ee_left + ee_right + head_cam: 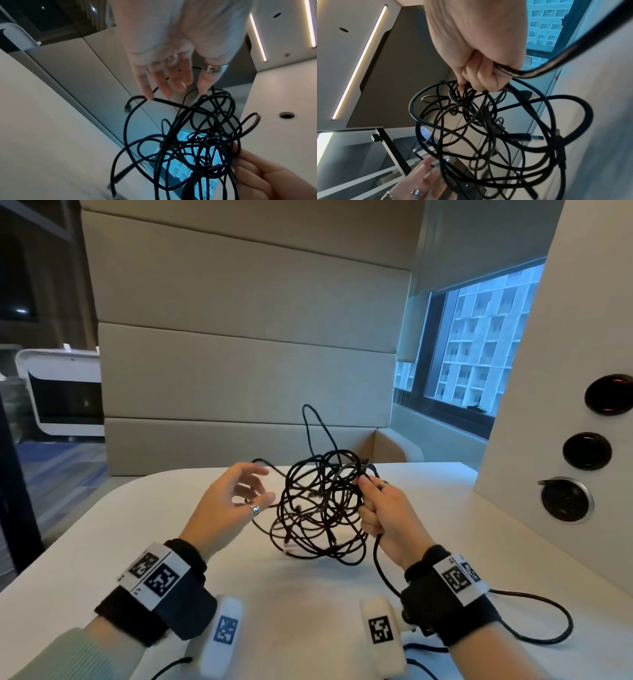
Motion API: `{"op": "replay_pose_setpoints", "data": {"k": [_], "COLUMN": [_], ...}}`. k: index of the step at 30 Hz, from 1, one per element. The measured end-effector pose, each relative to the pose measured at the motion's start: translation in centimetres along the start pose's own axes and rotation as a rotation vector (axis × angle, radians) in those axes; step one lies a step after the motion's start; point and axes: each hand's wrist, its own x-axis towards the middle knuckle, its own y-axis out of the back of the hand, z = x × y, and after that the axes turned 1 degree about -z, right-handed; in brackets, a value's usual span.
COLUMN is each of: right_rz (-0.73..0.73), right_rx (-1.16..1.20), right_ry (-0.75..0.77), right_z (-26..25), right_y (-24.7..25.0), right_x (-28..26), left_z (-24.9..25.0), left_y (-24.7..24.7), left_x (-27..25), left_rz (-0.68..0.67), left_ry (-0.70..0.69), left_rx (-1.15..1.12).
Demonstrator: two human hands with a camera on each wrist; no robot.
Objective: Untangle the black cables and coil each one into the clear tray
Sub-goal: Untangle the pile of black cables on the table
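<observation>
A loose tangle of black cables [320,505] hangs just above the white table. My right hand [371,501] grips the tangle's right side in a fist, several strands bunched between its curled fingers [479,75]. One cable runs down from that fist and loops over the table at the right [551,614]. Another loop [308,419] sticks up from the top of the tangle. My left hand [251,487] is spread at the tangle's left side, and in the left wrist view one fingertip [149,96] touches a strand near a plug end [127,107]. No clear tray shows in any view.
The white table [301,618] reaches to a padded bench back [239,378] beyond it. A white partition with three round black sockets [587,451] stands close on the right. A window [479,354] lies behind the partition.
</observation>
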Motion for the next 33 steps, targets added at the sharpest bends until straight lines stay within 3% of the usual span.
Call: {"op": "replay_pose_setpoints", "data": {"k": [2, 4, 7, 14, 16, 21, 24, 28, 31, 33], "right_rz": [-0.022, -0.054, -0.111, -0.175, -0.162, 0.056, 0.068, -0.053, -0.236, -0.285], "right_rx": [0.032, 0.076, 0.125, 0.146, 0.049, -0.174, -0.422, -0.919, -1.177, -1.275], "right_ry": [-0.025, -0.055, -0.092, -0.129, -0.099, 0.05, 0.157, 0.324, 0.222, 0.177], "right_z": [0.0, 0.1, 0.4, 0.0, -0.1, -1.4, -1.7, -1.6, -1.7, -1.6], "right_y": [-0.1, -0.4, -1.1, -1.0, -1.2, 0.0, 0.9, 0.6, -0.2, -0.8], "right_x": [0.0, 0.0, -0.2, -0.5, -0.5, 0.4, 0.6, 0.3, -0.3, -0.7], "left_z": [-0.5, -0.6, -0.2, -0.3, -0.4, -1.7, -2.0, -1.4, -1.2, -0.9], "left_y": [-0.2, -0.8, -2.7, -4.6, -4.6, -3.4, -3.2, -3.8, -4.0, -4.2], "left_x": [0.1, 0.3, 0.4, 1.7, 1.6, 1.5, 1.6, 1.7, 1.5, 1.3], "left_rz": [0.019, -0.106, -0.315, -0.143, -0.124, 0.027, 0.024, 0.06, 0.087, 0.124], "left_ry": [0.116, 0.223, 0.224, 0.219, 0.264, 0.405, 0.466, 0.431, 0.405, 0.417], "left_rx": [0.029, 0.007, 0.024, 0.097, 0.025, -0.137, -0.186, -0.221, -0.205, -0.204]}}
